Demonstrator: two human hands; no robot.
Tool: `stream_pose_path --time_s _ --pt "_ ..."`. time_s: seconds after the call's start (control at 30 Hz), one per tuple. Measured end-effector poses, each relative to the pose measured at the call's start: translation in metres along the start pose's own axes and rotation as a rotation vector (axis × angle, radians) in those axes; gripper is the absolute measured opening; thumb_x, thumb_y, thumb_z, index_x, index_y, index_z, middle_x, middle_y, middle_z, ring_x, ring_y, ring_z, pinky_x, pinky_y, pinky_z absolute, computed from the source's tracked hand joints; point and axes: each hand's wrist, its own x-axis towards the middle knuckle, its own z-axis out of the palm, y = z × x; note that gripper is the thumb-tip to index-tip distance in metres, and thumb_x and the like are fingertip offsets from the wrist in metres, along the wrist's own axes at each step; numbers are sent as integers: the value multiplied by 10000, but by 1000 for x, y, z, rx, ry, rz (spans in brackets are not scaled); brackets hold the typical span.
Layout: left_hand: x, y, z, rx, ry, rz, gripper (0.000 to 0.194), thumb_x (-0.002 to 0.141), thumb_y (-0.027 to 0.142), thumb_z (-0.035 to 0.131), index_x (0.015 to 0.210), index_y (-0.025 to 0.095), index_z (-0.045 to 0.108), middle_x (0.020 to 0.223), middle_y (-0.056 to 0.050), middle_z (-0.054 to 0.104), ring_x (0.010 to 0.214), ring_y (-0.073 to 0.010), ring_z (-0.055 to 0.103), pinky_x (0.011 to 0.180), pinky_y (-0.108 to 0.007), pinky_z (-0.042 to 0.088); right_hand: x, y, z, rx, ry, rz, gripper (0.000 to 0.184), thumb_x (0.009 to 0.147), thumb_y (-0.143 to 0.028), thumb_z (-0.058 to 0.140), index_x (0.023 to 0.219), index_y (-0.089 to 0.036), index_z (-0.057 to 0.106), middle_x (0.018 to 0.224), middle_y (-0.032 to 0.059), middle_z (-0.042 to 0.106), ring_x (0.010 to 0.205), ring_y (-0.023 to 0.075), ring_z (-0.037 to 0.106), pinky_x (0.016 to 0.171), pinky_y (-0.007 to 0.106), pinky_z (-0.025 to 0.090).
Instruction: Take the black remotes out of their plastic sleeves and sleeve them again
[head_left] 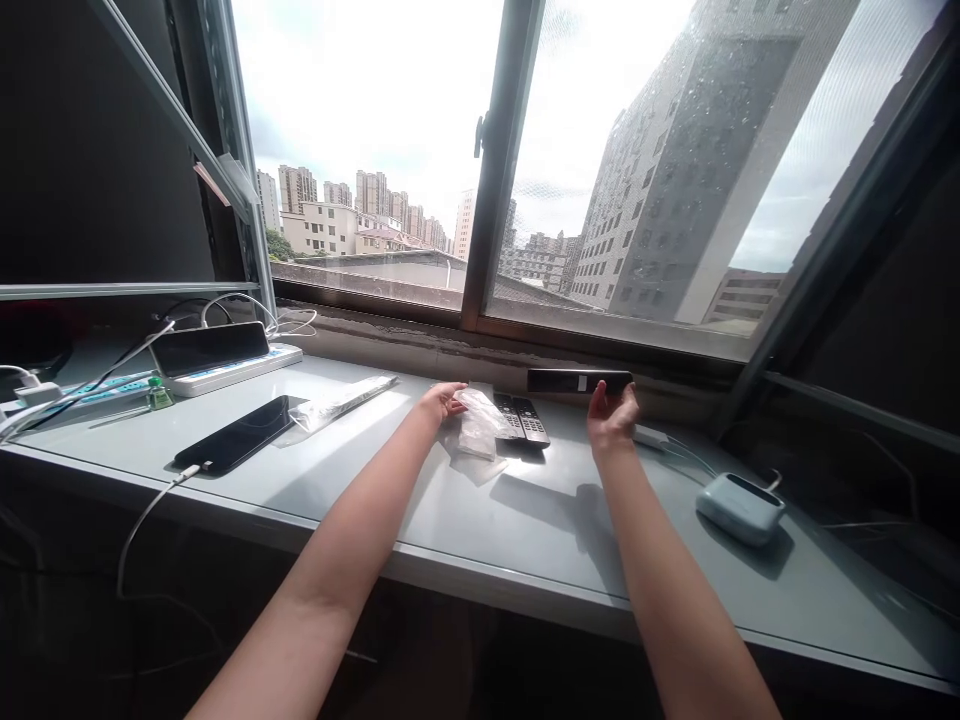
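Note:
My right hand (613, 415) is closed on a long black remote control (577, 381), held level just above the grey desk (375, 480) near the window sill. My left hand (441, 400) pinches the edge of a clear plastic bag (477, 425) that lies on the desk. Two black remotes (523, 419) lie side by side between my hands, partly under the bag.
A black phone (234, 435) on a white cable lies at the left. Behind it a white power strip (225, 372) carries a second dark phone (210, 347). A long plastic wrapper (341, 400) lies nearby. A pale blue power bank (740, 507) sits at the right. The window frame (495, 170) is straight ahead.

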Motion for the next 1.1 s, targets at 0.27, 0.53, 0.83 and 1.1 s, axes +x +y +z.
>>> stream_pose_path --time_s 0.27,0.53,0.83,1.1 --pt "-5 -2 5 347 -168 96 352 737 -46 674 1051 111 641 889 -110 687 792 -210 673 663 -262 520 5 0 -4 -122 21 -80 205 981 -393 425 916 -227 525 934 19 548 795 104 648 675 161 621" --pt "4 -16 11 441 46 330 536 613 -87 712 1051 178 554 1163 -140 629 1215 -290 554 885 -266 476 2 -1 -3 -387 87 10 239 959 -413 334 913 -241 494 869 5 558 720 111 623 605 182 588" --pt "-16 -12 18 718 27 412 444 599 -29 710 935 204 539 1312 -172 581 1438 -328 292 1095 -320 292 -2 -2 -10 -944 -251 119 204 862 -345 443 896 -205 588 847 12 662 557 117 556 529 210 481" --pt "-8 -6 11 622 0 329 426 578 -34 702 920 192 586 1252 -173 639 1411 -337 368 1036 -288 361 -17 2 -4 -1255 -507 273 242 670 8 585 827 -163 653 910 40 716 563 101 562 495 182 445"
